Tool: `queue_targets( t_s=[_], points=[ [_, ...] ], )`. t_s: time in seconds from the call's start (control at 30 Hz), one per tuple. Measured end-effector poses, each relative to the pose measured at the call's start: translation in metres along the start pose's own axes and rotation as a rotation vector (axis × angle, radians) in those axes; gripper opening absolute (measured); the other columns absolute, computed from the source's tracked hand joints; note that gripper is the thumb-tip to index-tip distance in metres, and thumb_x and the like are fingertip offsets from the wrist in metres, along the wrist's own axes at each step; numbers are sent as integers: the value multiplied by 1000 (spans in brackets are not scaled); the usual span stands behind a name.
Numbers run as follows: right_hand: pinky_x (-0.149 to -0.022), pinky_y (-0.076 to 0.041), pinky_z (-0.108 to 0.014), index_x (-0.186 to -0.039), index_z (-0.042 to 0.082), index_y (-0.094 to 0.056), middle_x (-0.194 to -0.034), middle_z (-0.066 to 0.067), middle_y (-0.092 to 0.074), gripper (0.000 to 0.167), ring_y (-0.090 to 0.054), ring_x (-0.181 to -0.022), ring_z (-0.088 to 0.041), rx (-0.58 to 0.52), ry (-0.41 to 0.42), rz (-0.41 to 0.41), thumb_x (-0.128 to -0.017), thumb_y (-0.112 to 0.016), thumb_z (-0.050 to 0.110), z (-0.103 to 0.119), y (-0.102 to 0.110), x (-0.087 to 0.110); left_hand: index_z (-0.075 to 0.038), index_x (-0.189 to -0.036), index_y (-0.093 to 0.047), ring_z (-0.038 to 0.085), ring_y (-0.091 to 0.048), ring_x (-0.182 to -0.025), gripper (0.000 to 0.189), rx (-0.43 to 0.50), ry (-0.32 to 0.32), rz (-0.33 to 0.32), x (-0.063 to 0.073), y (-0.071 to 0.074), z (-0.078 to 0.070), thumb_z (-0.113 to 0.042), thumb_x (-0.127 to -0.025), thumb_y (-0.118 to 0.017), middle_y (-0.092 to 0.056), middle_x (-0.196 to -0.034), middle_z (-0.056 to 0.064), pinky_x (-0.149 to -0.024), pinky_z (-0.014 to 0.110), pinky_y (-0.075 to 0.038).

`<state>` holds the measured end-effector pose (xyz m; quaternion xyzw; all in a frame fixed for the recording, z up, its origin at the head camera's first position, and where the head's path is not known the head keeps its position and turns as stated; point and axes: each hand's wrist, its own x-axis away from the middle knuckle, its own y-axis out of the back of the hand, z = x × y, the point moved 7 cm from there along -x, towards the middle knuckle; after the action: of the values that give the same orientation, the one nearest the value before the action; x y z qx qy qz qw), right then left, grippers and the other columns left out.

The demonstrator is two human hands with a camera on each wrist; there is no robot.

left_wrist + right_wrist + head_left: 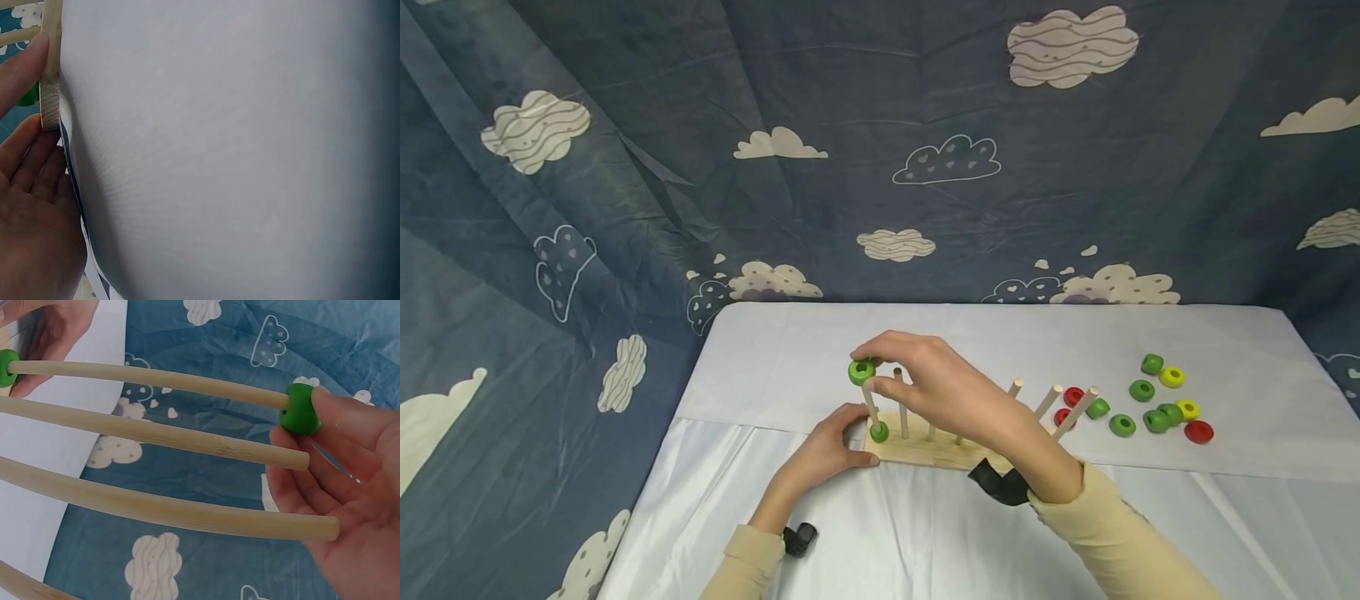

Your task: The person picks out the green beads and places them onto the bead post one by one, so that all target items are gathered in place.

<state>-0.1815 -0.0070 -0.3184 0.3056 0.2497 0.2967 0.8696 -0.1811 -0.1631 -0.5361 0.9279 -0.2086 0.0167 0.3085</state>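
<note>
R hand pinching grn bead, loose beads in head cam only

In the head view, the right forearm hid part of the wooden peg board. The left-wrist view's edge cropped the left hand, which partly covered a green bead.
</note>
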Motion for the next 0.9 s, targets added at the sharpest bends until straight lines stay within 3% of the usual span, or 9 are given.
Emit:
queue_targets(
  t_s=[0.63,0.9],
  points=[
    [-86,-53,-32,-124,12,-66,-116,5,-66,35,-61,-103,-10,63,-29,35,-90,-72,6,-2,-4,-2,-26,-137,-55,15,-37,-138,69,3,2,1,-1,1,-2,-31,-76,-86,-52,-135,-12,-115,45,-28],
    [-90,-52,-32,-127,16,-63,-121,6,-63,37,-60,-108,-9,65,9,-19,-91,-71,9,3,6,5,-24,-136,-55,15,-40,-135,69,-6,3,-2,-1,0,0,-30,-75,-87,-53,-134,-12,-114,44,-30]
  ],
)
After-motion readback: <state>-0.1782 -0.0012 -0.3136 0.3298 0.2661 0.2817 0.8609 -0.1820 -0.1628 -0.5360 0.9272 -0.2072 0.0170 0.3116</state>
